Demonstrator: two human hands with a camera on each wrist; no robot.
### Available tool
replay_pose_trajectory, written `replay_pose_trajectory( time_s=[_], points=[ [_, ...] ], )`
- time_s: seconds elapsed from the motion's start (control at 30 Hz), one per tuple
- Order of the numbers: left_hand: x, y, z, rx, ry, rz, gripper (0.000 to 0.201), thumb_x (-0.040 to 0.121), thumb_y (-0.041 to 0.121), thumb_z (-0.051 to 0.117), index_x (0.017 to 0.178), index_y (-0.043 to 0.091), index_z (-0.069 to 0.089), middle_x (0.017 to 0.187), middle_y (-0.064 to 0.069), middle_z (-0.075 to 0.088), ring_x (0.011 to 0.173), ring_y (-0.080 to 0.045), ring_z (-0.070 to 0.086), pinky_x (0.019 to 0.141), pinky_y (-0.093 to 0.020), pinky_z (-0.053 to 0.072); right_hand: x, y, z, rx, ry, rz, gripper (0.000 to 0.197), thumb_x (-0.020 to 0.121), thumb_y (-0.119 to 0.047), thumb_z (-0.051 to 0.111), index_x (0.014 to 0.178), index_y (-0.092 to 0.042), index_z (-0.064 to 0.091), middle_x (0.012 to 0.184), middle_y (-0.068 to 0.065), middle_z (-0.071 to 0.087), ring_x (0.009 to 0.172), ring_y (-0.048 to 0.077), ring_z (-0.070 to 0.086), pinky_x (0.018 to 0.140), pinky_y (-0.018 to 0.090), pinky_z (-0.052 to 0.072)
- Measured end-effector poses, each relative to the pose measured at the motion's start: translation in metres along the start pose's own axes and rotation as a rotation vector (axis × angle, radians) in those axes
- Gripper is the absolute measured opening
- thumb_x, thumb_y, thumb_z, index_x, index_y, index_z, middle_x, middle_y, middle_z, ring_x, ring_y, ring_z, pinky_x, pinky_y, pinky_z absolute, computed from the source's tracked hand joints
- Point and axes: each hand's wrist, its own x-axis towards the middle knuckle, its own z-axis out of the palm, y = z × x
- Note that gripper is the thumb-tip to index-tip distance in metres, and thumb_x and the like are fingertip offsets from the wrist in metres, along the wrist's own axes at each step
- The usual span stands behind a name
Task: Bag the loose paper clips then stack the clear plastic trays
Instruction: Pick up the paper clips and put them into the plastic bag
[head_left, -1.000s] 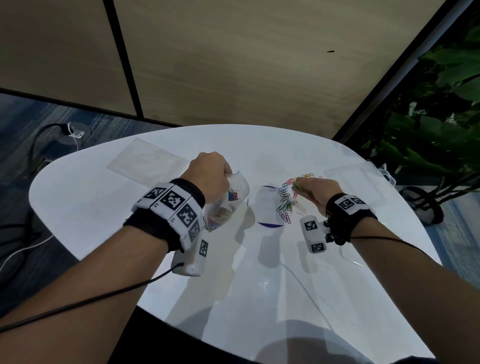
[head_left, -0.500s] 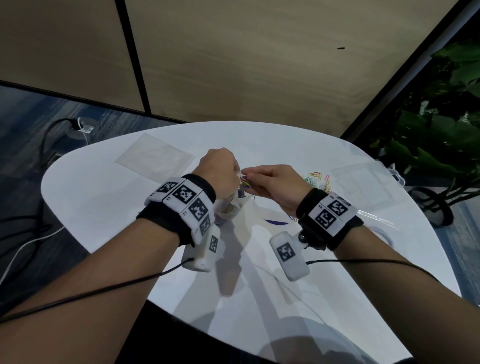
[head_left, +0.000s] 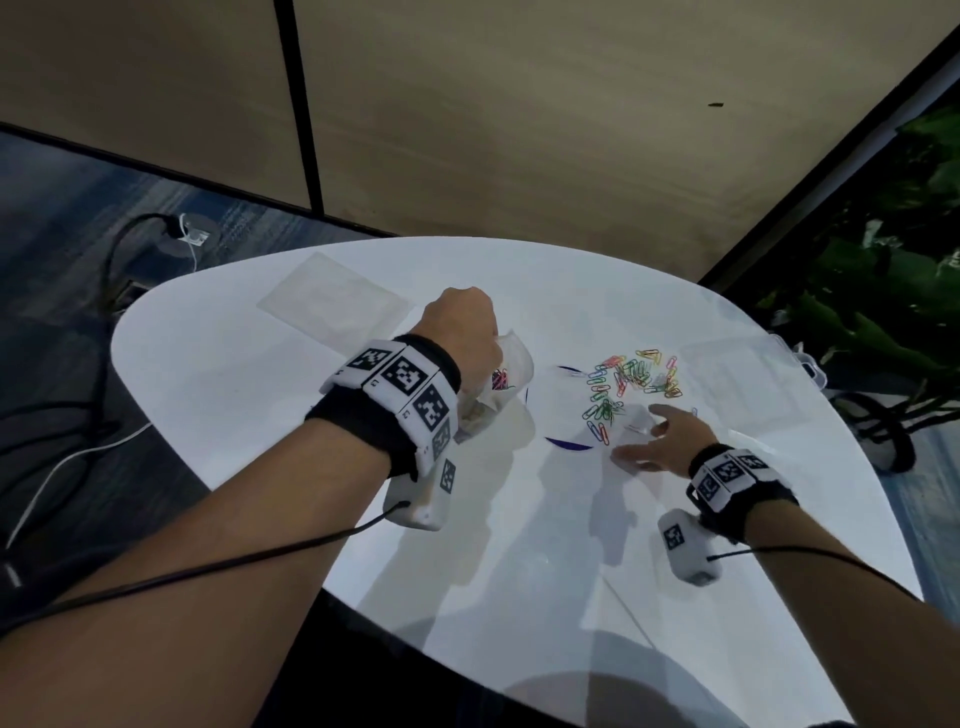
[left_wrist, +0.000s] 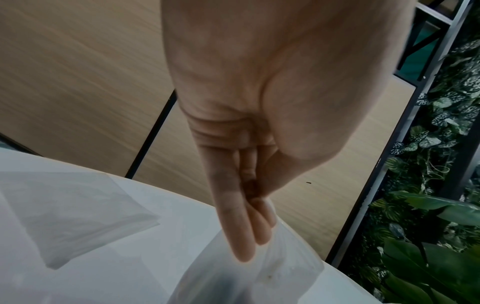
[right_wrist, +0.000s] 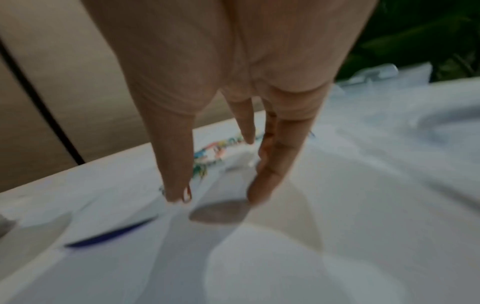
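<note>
Judging handling first: the loose paper clips (head_left: 631, 387) are light, stiff wire, slick on the white table (head_left: 260, 395), and tangled where they overlap. A flat pinch will likely lift several at once; raking a small bunch together with the fingertips and pinching it from above looks safer than chasing singles. The clear plastic bag (head_left: 506, 374) is thin and floppy, so it only stays open if held at the rim.

Left hand (head_left: 462, 332): fingers and thumb pinch the bag's top edge, mouth facing the pile, a few clips already inside. Right hand (head_left: 657, 441): fingers spread and nearly straight, holding nothing, low over the table just beside the near edge of the pile; the right wrist view is blurred, contact unclear.

Look: clips are mixed red, green, blue, yellow and pink, scattered in one loose patch right of the bag.

Clear plastic trays: one (head_left: 748, 374) at the right edge beyond the pile; a clear flat piece (head_left: 332, 306) at far left may be another, can't confirm. Well apart, not stacked. Probably rigid but thin; grip by the edges.
</note>
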Motion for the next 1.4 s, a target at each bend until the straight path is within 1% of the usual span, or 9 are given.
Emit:
replay_pose_trajectory(
  time_s=[0.3,0.4,0.47,0.57,0.7,0.83,0.93,1.2,1.4],
  points=[
    [0.001,-0.001,-0.001,0.005,-0.001,-0.009,0.033,0.083,-0.006,0.053,0.111,-0.001,0.070,0.097,-0.019,0.074,0.092,-0.034,0.074,0.084,-0.044,0.062,0.034,-0.041,0.028,0.307,0.234,-0.121,0.065,0.068,-0.025,0.087,0.125,-0.017,0.057,0.098,0.005,0.063,0.083,0.016,0.058,0.079,0.023,0.043],
    [0.003,-0.003,0.001,0.005,0.003,-0.007,0.033,0.084,-0.006,0.051,0.111,-0.003,0.070,0.095,-0.021,0.075,0.091,-0.036,0.074,0.084,-0.047,0.062,0.050,-0.050,0.025,0.164,0.280,-0.210,0.065,0.068,-0.023,0.086,0.127,-0.020,0.057,0.114,0.012,0.058,0.076,0.016,0.060,0.077,0.024,0.046],
    [0.005,-0.004,0.002,-0.004,0.011,-0.007,0.031,0.086,-0.005,0.049,0.108,-0.004,0.071,0.093,-0.022,0.074,0.089,-0.038,0.074,0.081,-0.048,0.062,0.057,-0.052,0.024,0.025,0.263,-0.284,0.069,0.075,-0.021,0.081,0.137,-0.021,0.051,0.131,0.016,0.045,0.088,0.021,0.061,0.090,0.027,0.048],
    [0.008,-0.005,0.003,-0.005,0.013,-0.010,0.031,0.087,-0.005,0.048,0.108,-0.004,0.071,0.093,-0.022,0.074,0.088,-0.038,0.074,0.081,-0.046,0.063,0.062,-0.054,0.023,-0.181,0.173,-0.361,0.070,0.087,-0.027,0.068,0.149,-0.024,0.036,0.153,0.013,0.023,0.133,0.030,0.041,0.111,0.034,0.034],
    [0.012,-0.006,0.005,-0.016,0.015,-0.007,0.031,0.087,-0.005,0.048,0.106,-0.003,0.073,0.093,-0.021,0.073,0.088,-0.037,0.074,0.081,-0.045,0.063,0.066,-0.058,0.021,-0.435,0.028,-0.373,0.069,0.088,-0.034,0.061,0.150,-0.029,0.032,0.159,0.008,0.022,0.145,0.032,0.025,0.118,0.041,0.024],
    [0.014,-0.007,0.007,-0.039,0.025,-0.014,0.032,0.087,-0.006,0.048,0.104,0.000,0.075,0.095,-0.020,0.073,0.091,-0.037,0.072,0.083,-0.044,0.062,0.056,-0.065,0.025,-0.630,0.173,-0.475,0.042,0.089,-0.012,0.053,0.131,-0.016,0.055,0.126,0.010,0.060,0.119,0.029,0.054,0.099,0.032,0.044],
    [0.015,-0.008,0.008,-0.037,0.027,-0.015,0.032,0.086,-0.007,0.047,0.101,0.000,0.075,0.094,-0.018,0.073,0.092,-0.039,0.072,0.082,-0.046,0.063,0.045,-0.071,0.029,-0.711,0.214,-0.452,0.023,0.087,-0.004,0.050,0.102,-0.010,0.067,0.099,0.009,0.068,0.092,0.024,0.062,0.074,0.027,0.048],
    [0.012,-0.006,0.005,-0.043,0.027,-0.002,0.032,0.088,-0.008,0.048,0.107,0.000,0.074,0.095,-0.018,0.073,0.092,-0.036,0.073,0.083,-0.044,0.063,0.040,-0.061,0.013,-0.285,0.234,-0.307,0.019,0.078,-0.008,0.063,0.069,-0.017,0.078,0.073,0.002,0.072,0.072,0.017,0.064,0.070,0.021,0.053],
    [0.007,0.000,0.004,-0.051,-0.003,0.000,0.034,0.088,-0.007,0.047,0.108,0.001,0.074,0.095,-0.019,0.074,0.092,-0.036,0.073,0.083,-0.044,0.063,0.029,-0.039,-0.011,0.424,0.140,-0.046,0.006,0.073,-0.013,0.080,0.078,-0.011,0.078,0.080,0.006,0.076,0.076,0.018,0.073,0.082,0.031,0.059]
  ],
)
